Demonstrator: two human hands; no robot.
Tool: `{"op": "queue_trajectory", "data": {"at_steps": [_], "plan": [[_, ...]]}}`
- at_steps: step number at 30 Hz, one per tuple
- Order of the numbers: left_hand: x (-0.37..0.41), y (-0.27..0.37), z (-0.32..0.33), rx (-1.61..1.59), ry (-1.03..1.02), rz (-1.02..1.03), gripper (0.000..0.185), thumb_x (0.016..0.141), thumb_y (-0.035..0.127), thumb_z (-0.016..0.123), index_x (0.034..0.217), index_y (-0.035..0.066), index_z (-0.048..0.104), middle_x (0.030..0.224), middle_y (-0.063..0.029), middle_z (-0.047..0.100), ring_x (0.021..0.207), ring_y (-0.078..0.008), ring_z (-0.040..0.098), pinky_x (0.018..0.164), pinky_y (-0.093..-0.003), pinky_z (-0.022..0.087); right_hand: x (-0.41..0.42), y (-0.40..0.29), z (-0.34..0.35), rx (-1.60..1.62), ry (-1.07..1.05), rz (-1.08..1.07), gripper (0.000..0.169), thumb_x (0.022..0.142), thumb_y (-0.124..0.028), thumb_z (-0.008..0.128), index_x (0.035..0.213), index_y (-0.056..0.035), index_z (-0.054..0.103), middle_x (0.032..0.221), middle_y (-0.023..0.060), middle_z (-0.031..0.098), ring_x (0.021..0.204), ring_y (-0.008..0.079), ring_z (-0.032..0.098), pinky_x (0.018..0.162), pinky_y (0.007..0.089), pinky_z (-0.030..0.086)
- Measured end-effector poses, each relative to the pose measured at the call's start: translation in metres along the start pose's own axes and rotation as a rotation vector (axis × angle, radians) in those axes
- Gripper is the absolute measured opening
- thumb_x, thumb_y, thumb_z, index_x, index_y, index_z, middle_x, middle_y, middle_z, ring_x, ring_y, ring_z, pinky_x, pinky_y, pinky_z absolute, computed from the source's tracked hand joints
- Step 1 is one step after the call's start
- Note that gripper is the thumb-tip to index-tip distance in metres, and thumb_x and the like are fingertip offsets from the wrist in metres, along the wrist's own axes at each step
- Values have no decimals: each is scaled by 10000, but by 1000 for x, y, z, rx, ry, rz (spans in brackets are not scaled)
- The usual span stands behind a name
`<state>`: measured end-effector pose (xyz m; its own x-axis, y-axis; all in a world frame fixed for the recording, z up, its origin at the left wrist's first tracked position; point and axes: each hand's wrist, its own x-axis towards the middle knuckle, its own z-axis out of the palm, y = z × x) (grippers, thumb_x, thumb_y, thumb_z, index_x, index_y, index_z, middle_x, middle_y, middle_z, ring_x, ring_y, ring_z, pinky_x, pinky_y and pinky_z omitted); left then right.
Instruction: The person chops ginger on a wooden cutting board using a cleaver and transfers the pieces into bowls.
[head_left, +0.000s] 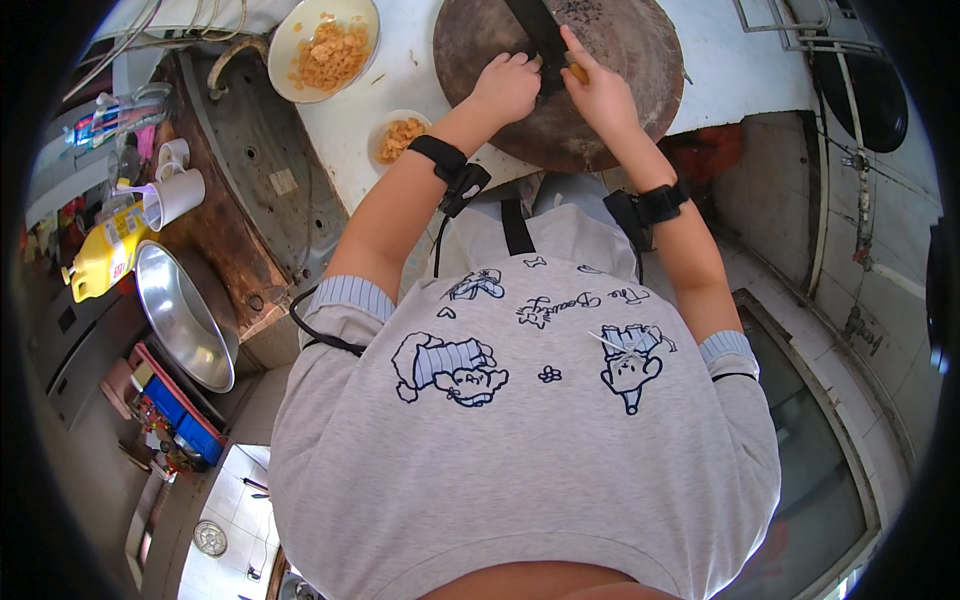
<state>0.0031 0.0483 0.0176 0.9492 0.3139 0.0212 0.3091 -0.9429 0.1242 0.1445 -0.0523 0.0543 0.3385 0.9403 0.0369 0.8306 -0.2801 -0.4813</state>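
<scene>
My right hand (602, 94) grips the wooden handle of a dark-bladed kitchen knife (536, 26), its index finger stretched along the blade's base. The blade lies over a round wooden chopping board (622, 45) at the top. Close to the blade's left side, my left hand (510, 86) rests on the board with curled fingers; what is under the fingertips is hidden. A large cream bowl (281, 71) of small orange-brown chopped pieces (330, 56) stands to the left of the board. Nearer to me, a small white bowl (373, 142) holds similar pieces (400, 139). Dark specks lie on the board's far part.
The board and bowls stand on a white worktop (750, 67). Left of it is a metal sink (277, 150) with a curved tap. Farther left are a white mug (176, 199), a yellow bottle (112, 247) and a steel basin (184, 315). A black pan (862, 97) hangs at right.
</scene>
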Motion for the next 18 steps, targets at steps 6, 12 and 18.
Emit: {"op": "queue_trajectory", "data": {"at_steps": [6, 12, 18], "plan": [[-2, -2, 2, -48, -95, -49, 397, 728, 140, 608, 1116, 66, 638, 1150, 1, 587, 1026, -193, 526, 902, -339, 432, -18, 11, -31, 133, 10, 36, 643, 838, -210, 637, 1386, -404, 363, 817, 181, 635, 750, 370, 622, 667, 421, 506], [-8, -2, 6, -65, -27, -54, 440, 736, 139, 605, 1171, 71, 605, 1184, -1, 566, 1040, -196, 518, 911, -345, 429, -29, 6, -39, 176, -30, 7, 635, 828, -183, 651, 1365, -409, 398, 773, 180, 621, 722, 364, 614, 653, 404, 505], [-12, 0, 7, -56, -2, -73, 452, 736, 137, 607, 1181, 67, 589, 1196, -24, 551, 1045, -200, 512, 914, -338, 427, -41, 10, -40, 165, -102, -29, 626, 830, -178, 649, 1358, -411, 409, 759, 168, 620, 698, 341, 617, 639, 396, 505]]}}
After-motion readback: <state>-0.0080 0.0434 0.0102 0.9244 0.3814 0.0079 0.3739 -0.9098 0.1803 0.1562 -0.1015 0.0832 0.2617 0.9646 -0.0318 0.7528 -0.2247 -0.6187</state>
